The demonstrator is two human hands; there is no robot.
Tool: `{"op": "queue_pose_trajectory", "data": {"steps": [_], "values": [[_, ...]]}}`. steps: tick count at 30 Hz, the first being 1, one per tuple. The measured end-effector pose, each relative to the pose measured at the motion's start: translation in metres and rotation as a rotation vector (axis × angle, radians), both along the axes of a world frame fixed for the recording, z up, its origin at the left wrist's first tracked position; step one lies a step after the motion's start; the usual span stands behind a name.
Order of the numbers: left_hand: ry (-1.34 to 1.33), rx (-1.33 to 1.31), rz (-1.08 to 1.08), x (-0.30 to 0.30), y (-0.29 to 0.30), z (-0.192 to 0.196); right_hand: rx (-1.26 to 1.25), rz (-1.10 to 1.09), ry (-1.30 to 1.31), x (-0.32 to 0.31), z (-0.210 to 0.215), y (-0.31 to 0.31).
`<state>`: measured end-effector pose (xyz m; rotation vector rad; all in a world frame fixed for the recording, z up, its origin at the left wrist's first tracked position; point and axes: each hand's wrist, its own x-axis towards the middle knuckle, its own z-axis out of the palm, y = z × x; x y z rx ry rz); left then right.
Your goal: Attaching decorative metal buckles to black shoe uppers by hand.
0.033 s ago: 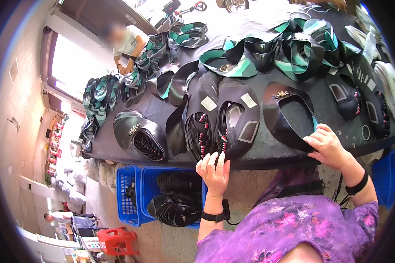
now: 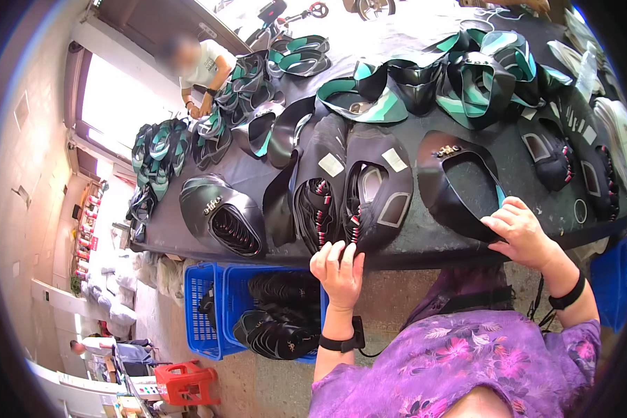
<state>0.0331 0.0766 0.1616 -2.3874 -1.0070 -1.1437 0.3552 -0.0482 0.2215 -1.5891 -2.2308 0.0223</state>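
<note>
My R hand (image 2: 517,230) is pinching the rim of a black shoe upper (image 2: 433,182) btwn thumb & fingertips, at the upper's nr R end. The upper lies flat on the dark surface (image 2: 547,202), just beyond & L of that hand, w/ a gold ornament (image 2: 447,150) on its far end & a teal lining (image 2: 500,194) showing by my fingertips.

My L hand (image 2: 338,272) is at the surface's nr edge, fingers a bit spread, tips by the nr ends of two black stacks (image 2: 390,202) w/ pale labels; can't tell if it grips anything. Another black stack (image 2: 196,191), also w/ a gold ornament, sits farther L of it. Blue baskets (image 2: 203,317) w/ black pieces (image 2: 279,338) are below & L of my L hand. Teal-&-black pieces (image 2: 390,108) lie well beyond both hands; a co-worker (image 2: 212,66) is at the far L.
</note>
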Motion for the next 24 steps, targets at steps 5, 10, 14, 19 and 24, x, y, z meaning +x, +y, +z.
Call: {"op": "queue_pose_trajectory", "data": {"steps": [5, 10, 14, 19, 24], "values": [[-0.016, -0.343, -0.198, -0.001, 0.021, 0.031, 0.006, -0.005, 0.142, 0.001, 0.021, -0.003], [0.044, -0.642, -0.551, -0.014, 0.053, 0.093, -0.082, -0.106, 0.531, 0.017, 0.050, -0.015], [-0.171, -0.896, -0.852, -0.015, 0.088, 0.121, -0.242, -0.201, 1.257, 0.022, 0.073, -0.028], [-0.443, -1.004, -0.755, 0.042, 0.122, 0.156, -0.085, -0.195, 1.365, 0.041, 0.081, -0.031], [-0.591, -0.781, -0.736, 0.136, 0.129, 0.204, 0.008, -0.153, 1.418, 0.055, 0.083, -0.033]]}}
